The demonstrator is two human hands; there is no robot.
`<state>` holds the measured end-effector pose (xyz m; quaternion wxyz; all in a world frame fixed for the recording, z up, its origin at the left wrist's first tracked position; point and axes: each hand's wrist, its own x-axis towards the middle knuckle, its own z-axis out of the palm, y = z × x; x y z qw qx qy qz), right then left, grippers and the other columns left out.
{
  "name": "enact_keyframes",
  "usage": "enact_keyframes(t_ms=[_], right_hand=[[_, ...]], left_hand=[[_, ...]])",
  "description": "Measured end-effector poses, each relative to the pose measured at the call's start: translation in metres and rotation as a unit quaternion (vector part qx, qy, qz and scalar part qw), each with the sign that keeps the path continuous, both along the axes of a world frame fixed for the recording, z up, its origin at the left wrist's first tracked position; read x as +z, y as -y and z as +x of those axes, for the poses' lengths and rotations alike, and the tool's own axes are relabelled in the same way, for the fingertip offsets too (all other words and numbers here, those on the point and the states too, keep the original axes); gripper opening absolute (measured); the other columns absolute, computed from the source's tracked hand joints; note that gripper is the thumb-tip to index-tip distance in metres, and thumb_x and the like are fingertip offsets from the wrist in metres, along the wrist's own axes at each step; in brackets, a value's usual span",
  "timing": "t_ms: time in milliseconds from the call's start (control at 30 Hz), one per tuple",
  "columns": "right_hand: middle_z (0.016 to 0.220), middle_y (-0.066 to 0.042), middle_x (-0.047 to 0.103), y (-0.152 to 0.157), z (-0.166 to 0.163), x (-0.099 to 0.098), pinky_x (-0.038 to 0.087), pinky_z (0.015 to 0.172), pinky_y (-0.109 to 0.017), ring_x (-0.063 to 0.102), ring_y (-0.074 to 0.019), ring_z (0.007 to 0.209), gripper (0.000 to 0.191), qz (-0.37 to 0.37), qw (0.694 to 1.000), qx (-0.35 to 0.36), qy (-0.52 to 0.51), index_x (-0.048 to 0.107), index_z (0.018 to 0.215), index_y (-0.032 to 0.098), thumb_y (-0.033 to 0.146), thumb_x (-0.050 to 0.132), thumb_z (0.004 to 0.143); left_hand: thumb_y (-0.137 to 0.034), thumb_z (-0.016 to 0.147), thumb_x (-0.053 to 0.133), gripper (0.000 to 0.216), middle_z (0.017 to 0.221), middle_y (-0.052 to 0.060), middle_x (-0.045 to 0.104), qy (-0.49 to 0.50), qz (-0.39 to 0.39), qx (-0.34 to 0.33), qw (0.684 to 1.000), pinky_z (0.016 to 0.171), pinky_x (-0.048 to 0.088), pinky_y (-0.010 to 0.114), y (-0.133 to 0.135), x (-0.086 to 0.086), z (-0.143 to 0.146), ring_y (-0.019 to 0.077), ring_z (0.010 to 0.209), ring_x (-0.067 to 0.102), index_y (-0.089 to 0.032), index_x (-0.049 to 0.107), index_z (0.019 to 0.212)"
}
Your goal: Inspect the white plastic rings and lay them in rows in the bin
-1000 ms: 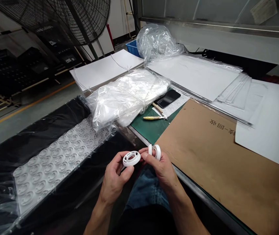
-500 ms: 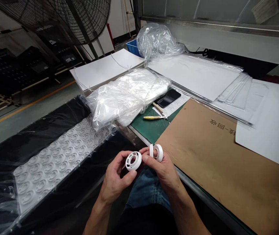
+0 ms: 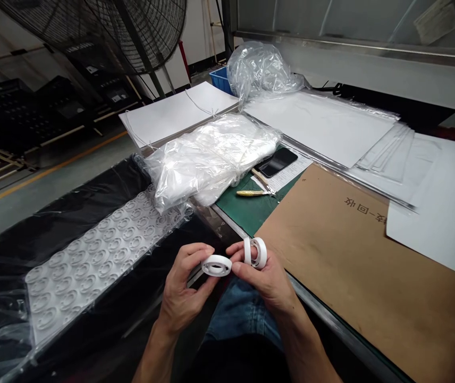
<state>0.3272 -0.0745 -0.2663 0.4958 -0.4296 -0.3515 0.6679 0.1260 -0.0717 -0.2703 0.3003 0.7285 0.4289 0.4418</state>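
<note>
— Both grips are closed on parts. My left hand [image 3: 185, 290] pinches a flat white plastic ring [image 3: 216, 265] by its rim, thumb on the near edge and fingers curled over the far edge, so that it lies almost level and shows edge-on. My right hand [image 3: 265, 276] holds two upright white plastic rings [image 3: 255, 252] side by side, with a fingertip showing through their holes.

— Where are the rings, relative to the surface?

— In the air above my lap, just off the near left edge of the surface. The flat ring's right edge sits just beside the upright pair; I cannot tell whether they touch.

— What lies to your left?

— A clear moulded tray of round pockets [image 3: 100, 252] resting on a black sheet under plastic film. Its far end runs under a crumpled bag of clear plastic [image 3: 211, 157].

— And on the surface itself?

— A brown cardboard sheet [image 3: 371, 266] with printed characters lies nearest my right hand, over a green mat [image 3: 247, 207]. On the mat lies a small yellow-handled cutter [image 3: 253, 193], and just beyond it a black phone [image 3: 277, 162] on a printed paper. Farther back are stacks of white sheets [image 3: 323, 125], another clear plastic bag [image 3: 261, 69] and a blue bin [image 3: 221, 80]. A large black wire-cage fan [image 3: 111, 32] stands at the far left.
</note>
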Motion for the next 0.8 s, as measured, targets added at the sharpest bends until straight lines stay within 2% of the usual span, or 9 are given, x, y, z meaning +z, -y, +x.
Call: enact_keyframes(t_ms=[433,533,667,800], right_hand=[[0.106,-0.007,0.075,0.0004,-0.0004,0.0025,0.048,0.088,-0.037,0.066,-0.0263,0.098,0.011,-0.005,1.000,0.002,0.006,0.081,0.074,0.022,0.032,0.084,0.078],[0.105,-0.007,0.075,0.0012,-0.0003,0.0038,0.049,0.087,-0.037,0.066,-0.0254,0.096,0.013,0.001,1.000,-0.002,0.002,0.080,0.074,0.021,0.032,0.083,0.080],[0.105,-0.006,0.075,0.0025,-0.0006,0.0047,0.050,0.089,-0.036,0.066,-0.0248,0.097,0.013,0.025,1.000,0.008,-0.009,0.080,0.076,0.021,0.031,0.080,0.084],[0.106,-0.005,0.075,0.0035,-0.0011,0.0058,0.051,0.093,-0.037,0.067,-0.0253,0.101,0.009,0.048,0.998,0.034,-0.032,0.085,0.084,0.023,0.029,0.078,0.087]], left_hand=[[-0.009,0.091,0.075,0.051,0.126,0.008,0.062,-0.037,0.024,0.012,0.999,0.101,0.057,0.041,0.0015,-0.0001,-0.0027,0.0243,0.118,0.065,-0.033,0.059,0.134],[-0.018,0.087,0.080,0.048,0.126,0.009,0.063,-0.054,0.001,0.007,0.999,0.102,0.056,0.043,0.0013,0.0030,-0.0015,0.0266,0.118,0.064,-0.029,0.060,0.130],[-0.030,0.085,0.080,0.042,0.122,0.010,0.064,-0.040,-0.047,-0.010,0.998,0.096,0.057,0.042,0.0010,0.0051,0.0013,0.0277,0.111,0.066,-0.025,0.062,0.122],[-0.032,0.081,0.080,0.042,0.120,0.011,0.065,-0.027,-0.080,-0.006,0.996,0.095,0.057,0.042,0.0022,0.0044,0.0031,0.0287,0.109,0.068,-0.023,0.062,0.119]])
